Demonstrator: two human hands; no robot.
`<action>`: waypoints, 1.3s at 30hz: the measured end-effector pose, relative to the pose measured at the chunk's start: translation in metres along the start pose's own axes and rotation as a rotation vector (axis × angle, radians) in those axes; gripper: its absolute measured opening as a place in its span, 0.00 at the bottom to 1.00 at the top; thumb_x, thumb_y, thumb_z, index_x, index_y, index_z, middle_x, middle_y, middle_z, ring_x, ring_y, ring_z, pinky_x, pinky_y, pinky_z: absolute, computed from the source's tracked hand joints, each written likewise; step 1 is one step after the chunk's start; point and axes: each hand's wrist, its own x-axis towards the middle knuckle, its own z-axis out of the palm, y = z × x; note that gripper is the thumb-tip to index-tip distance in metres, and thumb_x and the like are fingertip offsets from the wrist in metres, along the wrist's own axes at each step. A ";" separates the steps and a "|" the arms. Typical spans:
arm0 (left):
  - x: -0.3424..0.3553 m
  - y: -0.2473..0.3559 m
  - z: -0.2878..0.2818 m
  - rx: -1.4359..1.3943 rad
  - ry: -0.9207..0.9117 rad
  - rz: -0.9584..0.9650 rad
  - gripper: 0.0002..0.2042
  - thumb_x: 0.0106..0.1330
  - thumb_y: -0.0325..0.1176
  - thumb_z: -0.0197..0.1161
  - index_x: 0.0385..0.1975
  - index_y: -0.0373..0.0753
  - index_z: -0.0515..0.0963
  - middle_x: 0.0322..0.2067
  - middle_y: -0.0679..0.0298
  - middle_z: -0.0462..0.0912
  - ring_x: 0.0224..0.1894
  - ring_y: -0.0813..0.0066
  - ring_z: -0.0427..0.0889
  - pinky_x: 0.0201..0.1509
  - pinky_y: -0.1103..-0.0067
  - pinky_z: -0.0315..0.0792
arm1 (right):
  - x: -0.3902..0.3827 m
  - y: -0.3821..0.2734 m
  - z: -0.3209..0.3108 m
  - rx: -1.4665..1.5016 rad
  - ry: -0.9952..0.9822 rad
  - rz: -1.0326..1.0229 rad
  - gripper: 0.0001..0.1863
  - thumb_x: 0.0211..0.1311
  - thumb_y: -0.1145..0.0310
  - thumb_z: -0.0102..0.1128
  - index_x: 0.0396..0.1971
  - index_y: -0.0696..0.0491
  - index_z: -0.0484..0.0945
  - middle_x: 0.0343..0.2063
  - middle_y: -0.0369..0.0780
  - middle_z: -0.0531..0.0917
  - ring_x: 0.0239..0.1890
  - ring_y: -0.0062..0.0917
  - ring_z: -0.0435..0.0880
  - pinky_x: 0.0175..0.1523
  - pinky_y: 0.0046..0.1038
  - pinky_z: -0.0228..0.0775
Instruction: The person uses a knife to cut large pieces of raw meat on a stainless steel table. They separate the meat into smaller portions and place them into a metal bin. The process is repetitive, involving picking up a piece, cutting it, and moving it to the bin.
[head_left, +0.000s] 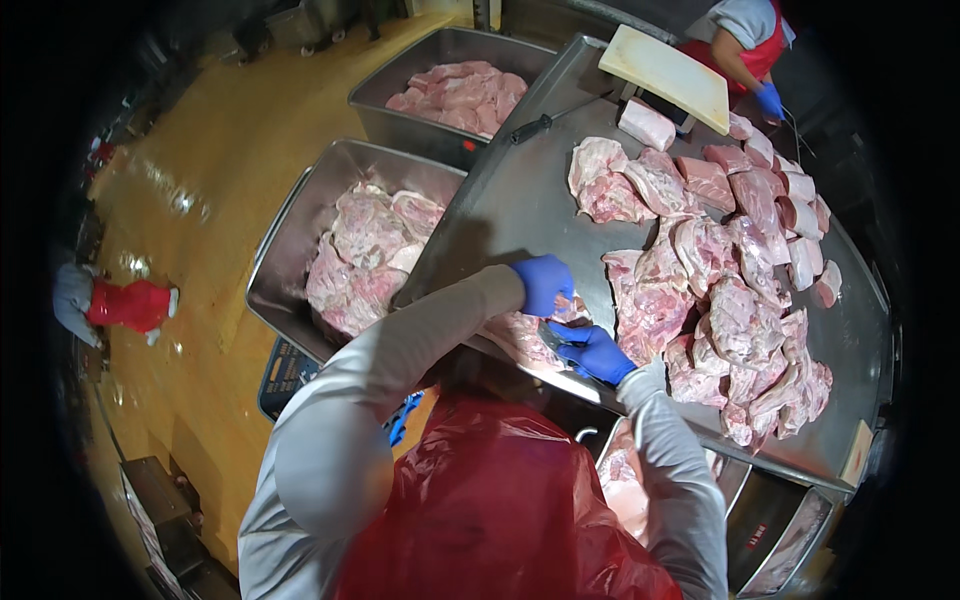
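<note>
On the near left edge of the metal table [480, 215], a slab of raw pink meat [522, 340] with pale fat lies between my hands. My left hand [545, 284], in a blue glove, is closed on the upper edge of this meat. Just below and to the right, my blue-gloved right hand [598, 355] is closed round a knife [549, 336]; only a dark, narrow part of it shows beside the fingers, against the meat. The handle is hidden in the glove. To the right lies a large heap of raw meat pieces [745, 320].
Left of the table stand two metal tubs [262, 285] [365, 100] holding meat. A black-handled rod [531, 128] and a white cutting board [668, 78] are farther back. Beyond them works a person in a red apron [768, 50]; another person [125, 305] stands far left. More meat [625, 485] sits below the table's edge.
</note>
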 end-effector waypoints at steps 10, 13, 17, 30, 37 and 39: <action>0.034 0.010 -0.024 -0.017 -0.262 -0.030 0.12 0.65 0.37 0.69 0.45 0.40 0.88 0.39 0.55 0.90 0.41 0.57 0.88 0.49 0.66 0.80 | -0.031 -0.004 0.046 0.270 0.121 0.154 0.24 0.71 0.72 0.64 0.66 0.43 0.80 0.23 0.31 0.80 0.22 0.14 0.75 0.30 0.22 0.72; 0.041 0.052 -0.040 -0.240 -0.349 -0.233 0.12 0.65 0.37 0.69 0.44 0.40 0.87 0.40 0.55 0.90 0.42 0.57 0.88 0.50 0.67 0.80 | 0.032 0.009 0.060 -0.171 0.178 -0.077 0.18 0.66 0.73 0.67 0.55 0.55 0.85 0.29 0.38 0.86 0.29 0.19 0.79 0.39 0.26 0.75; 0.008 0.026 -0.073 -0.240 0.018 -0.005 0.09 0.65 0.36 0.68 0.39 0.40 0.88 0.39 0.54 0.90 0.41 0.58 0.88 0.48 0.65 0.79 | 0.034 -0.033 0.100 -0.221 0.120 -0.378 0.24 0.67 0.70 0.64 0.63 0.53 0.79 0.35 0.47 0.88 0.36 0.27 0.85 0.47 0.29 0.77; -0.584 -0.043 0.144 -0.224 1.404 -1.319 0.16 0.65 0.25 0.70 0.52 0.30 0.80 0.51 0.58 0.85 0.53 0.69 0.82 0.62 0.73 0.74 | -0.143 -0.004 0.054 -0.886 0.396 0.106 0.28 0.68 0.60 0.61 0.69 0.37 0.75 0.35 0.44 0.85 0.26 0.42 0.86 0.30 0.43 0.78; -0.356 -0.079 0.133 0.277 1.211 -1.097 0.19 0.67 0.30 0.68 0.55 0.31 0.78 0.42 0.55 0.86 0.41 0.59 0.85 0.51 0.67 0.79 | -0.143 0.007 0.032 -1.089 0.415 0.057 0.35 0.62 0.69 0.60 0.71 0.37 0.72 0.39 0.39 0.85 0.28 0.37 0.85 0.31 0.39 0.79; -0.196 -0.041 0.064 -0.237 1.012 -0.764 0.17 0.69 0.33 0.68 0.55 0.36 0.80 0.41 0.60 0.84 0.42 0.65 0.83 0.49 0.68 0.79 | -0.145 0.012 0.026 -1.110 0.409 0.081 0.41 0.56 0.75 0.59 0.73 0.36 0.69 0.39 0.38 0.84 0.29 0.36 0.85 0.32 0.38 0.79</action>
